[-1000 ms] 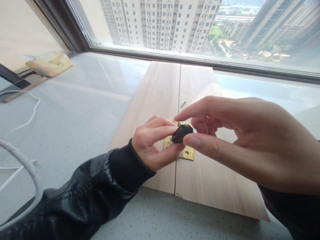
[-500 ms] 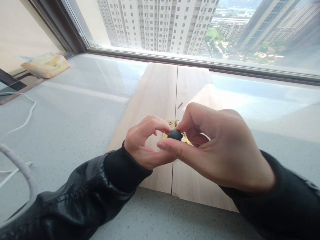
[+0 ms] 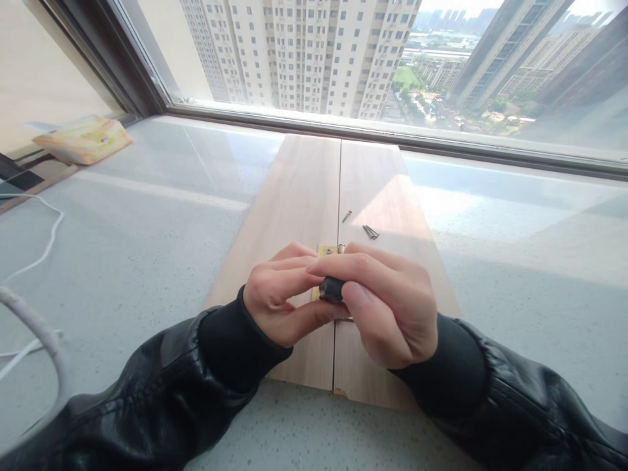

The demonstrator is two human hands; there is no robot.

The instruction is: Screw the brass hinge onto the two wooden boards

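Both hands meet around a black screwdriver handle [image 3: 330, 290], seen almost end-on; its shaft is hidden below. My right hand [image 3: 392, 301] is closed, thumb and forefinger gripping the handle's side. From the other side, the thumb and fingers of my left hand [image 3: 279, 291] close around it. Beneath them a brass hinge [image 3: 324, 251] lies across the seam of two pale wooden boards, the left board [image 3: 289, 203] and the right board [image 3: 370, 170]. Mostly the hands cover the hinge. Beyond it, a single screw [image 3: 347, 215] and a small group of screws [image 3: 371, 232] rest on the right board.
The boards lie on a speckled white windowsill [image 3: 161, 242] under a large window. A yellow tissue pack [image 3: 86, 140] is at the far left corner. White cables [image 3: 49, 242] run along the left edge. Near the seam's front end, one board corner [image 3: 340, 392] is chipped.
My right hand has turned and shifted its grip on the screwdriver handle, which now tilts differently. The small group of screws has come into sight. The view has tipped slightly upward.
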